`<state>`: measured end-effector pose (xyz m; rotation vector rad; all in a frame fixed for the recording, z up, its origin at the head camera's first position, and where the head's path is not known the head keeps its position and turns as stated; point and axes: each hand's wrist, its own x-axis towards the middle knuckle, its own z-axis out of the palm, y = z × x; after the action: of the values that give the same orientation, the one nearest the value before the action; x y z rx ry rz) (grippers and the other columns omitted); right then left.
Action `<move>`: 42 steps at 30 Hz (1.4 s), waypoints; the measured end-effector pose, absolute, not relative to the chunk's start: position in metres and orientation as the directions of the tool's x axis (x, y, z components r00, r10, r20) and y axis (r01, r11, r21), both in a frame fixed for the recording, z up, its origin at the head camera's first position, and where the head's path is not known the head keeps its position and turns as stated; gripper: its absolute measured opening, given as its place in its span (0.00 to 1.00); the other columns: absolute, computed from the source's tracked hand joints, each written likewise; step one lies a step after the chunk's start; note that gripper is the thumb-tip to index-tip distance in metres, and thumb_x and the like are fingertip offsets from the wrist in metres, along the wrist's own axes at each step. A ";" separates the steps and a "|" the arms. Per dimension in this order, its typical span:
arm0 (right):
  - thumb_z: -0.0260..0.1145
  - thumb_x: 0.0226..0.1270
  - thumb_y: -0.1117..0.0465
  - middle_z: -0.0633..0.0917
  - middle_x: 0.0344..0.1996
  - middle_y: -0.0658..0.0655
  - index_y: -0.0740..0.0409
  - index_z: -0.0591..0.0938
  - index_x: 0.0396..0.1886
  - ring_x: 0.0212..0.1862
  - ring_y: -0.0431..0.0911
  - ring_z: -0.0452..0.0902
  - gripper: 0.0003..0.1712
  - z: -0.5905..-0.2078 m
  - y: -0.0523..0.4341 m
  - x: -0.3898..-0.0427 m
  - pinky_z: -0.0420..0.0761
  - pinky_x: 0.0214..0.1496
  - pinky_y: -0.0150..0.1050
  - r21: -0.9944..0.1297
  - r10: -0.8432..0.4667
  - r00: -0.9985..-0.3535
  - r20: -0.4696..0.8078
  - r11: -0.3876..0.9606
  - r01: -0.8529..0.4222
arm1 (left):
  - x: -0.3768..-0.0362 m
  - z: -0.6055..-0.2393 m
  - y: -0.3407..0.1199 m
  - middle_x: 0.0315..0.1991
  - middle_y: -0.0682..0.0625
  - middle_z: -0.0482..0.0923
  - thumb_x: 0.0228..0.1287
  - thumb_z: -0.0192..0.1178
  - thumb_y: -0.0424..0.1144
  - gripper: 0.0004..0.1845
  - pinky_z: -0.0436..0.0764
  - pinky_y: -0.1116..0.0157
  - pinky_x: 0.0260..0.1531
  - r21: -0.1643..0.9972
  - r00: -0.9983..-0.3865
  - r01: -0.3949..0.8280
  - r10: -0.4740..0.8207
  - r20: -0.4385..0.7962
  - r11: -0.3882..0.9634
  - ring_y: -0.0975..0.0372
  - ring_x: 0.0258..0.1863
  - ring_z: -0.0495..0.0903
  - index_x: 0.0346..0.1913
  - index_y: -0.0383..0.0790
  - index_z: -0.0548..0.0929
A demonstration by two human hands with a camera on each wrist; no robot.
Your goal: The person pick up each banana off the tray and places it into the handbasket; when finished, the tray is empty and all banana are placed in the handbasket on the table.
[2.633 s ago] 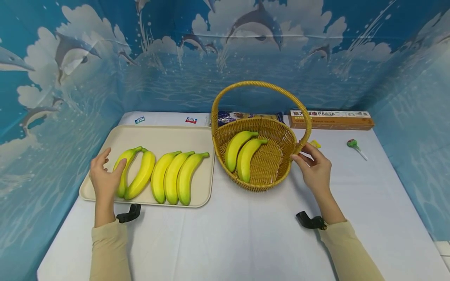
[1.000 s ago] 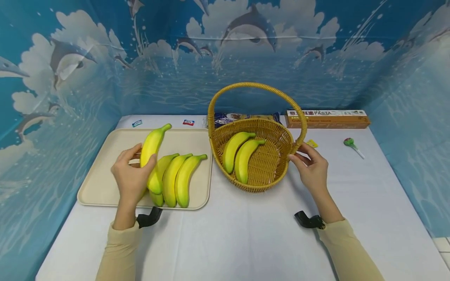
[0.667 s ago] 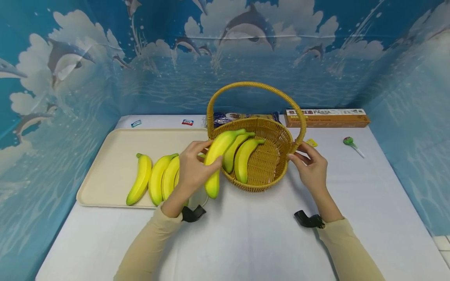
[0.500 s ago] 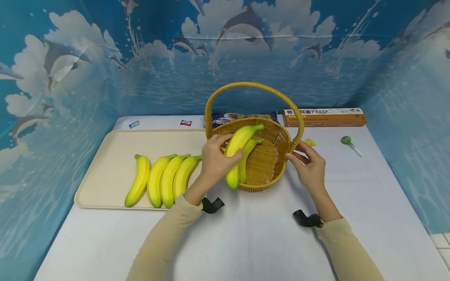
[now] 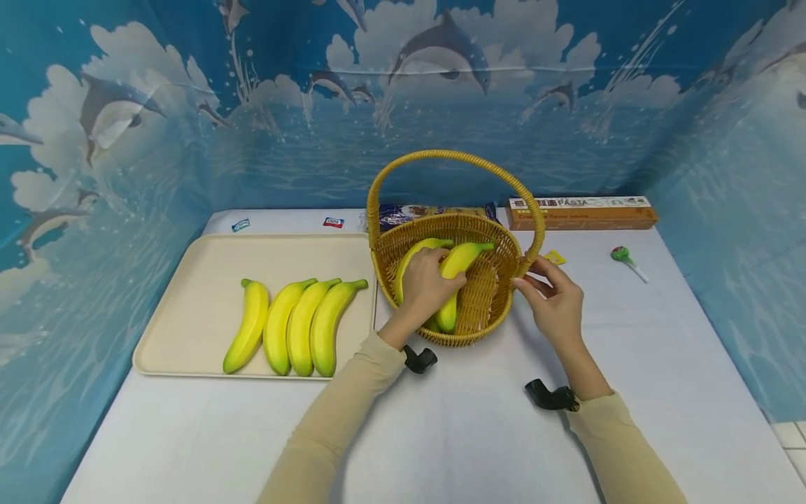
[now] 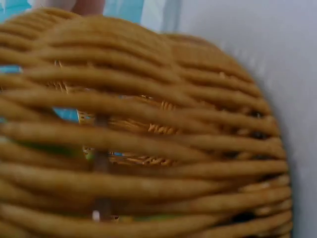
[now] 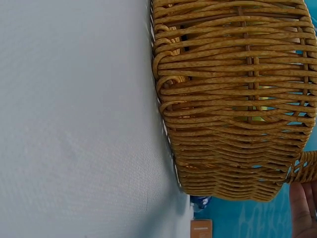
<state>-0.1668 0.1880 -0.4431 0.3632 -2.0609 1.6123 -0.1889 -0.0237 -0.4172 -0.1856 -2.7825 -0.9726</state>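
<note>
Left hand [image 5: 427,282]: grip closed round a banana [image 5: 455,274], fingers curled over its middle, holding it low inside the wicker basket [image 5: 497,302]. Held banana lies beside another banana [image 5: 412,253] already in the basket; the two look to be touching. Right hand [image 5: 554,299]: fingers pinch the base of the basket handle [image 5: 532,210] at the basket's right rim. Left wrist view: only blurred wicker weave, close up. Right wrist view: basket's outer wall standing on the white surface [image 5: 478,420], one fingertip at the frame's lower right corner. Left of the basket, a beige tray [image 5: 189,294] carries four bananas [image 5: 291,323] side by side, stems pointing away. Behind the basket, a pasta box [image 5: 582,213]; a lollipop [image 5: 625,257] well to the right.
</note>
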 end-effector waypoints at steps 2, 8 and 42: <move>0.68 0.52 0.82 0.84 0.46 0.68 0.75 0.78 0.56 0.48 0.28 0.79 0.28 -0.443 0.187 -0.166 0.80 0.48 0.24 -0.826 0.090 -0.840 0.535 0.264 -0.498 | -0.190 -0.419 -0.023 0.49 0.47 0.82 0.57 0.67 0.49 0.26 0.76 0.66 0.33 0.593 -0.981 0.159 0.062 0.181 0.790 0.58 0.41 0.79 0.58 0.41 0.82; 0.70 0.54 0.79 0.84 0.46 0.67 0.70 0.80 0.57 0.47 0.29 0.80 0.28 -0.442 0.188 -0.164 0.80 0.48 0.23 -0.828 0.086 -0.843 0.531 0.265 -0.495 | -0.190 -0.421 -0.019 0.48 0.46 0.82 0.60 0.66 0.49 0.25 0.82 0.61 0.38 0.563 -0.988 0.133 0.065 0.138 0.816 0.57 0.45 0.81 0.58 0.41 0.81; 0.69 0.54 0.78 0.82 0.46 0.73 0.69 0.79 0.58 0.49 0.31 0.79 0.28 -0.442 0.185 -0.164 0.79 0.49 0.22 -0.846 0.104 -0.856 0.507 0.251 -0.471 | -0.121 -0.388 -0.097 0.49 0.42 0.81 0.57 0.68 0.40 0.23 0.81 0.57 0.38 0.688 -0.889 0.432 0.151 0.431 0.583 0.53 0.45 0.79 0.56 0.36 0.81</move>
<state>-0.1635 0.1851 -0.4421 0.3326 -2.0630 1.6424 -0.1205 -0.0974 -0.3885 -0.4751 -2.4898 -1.2100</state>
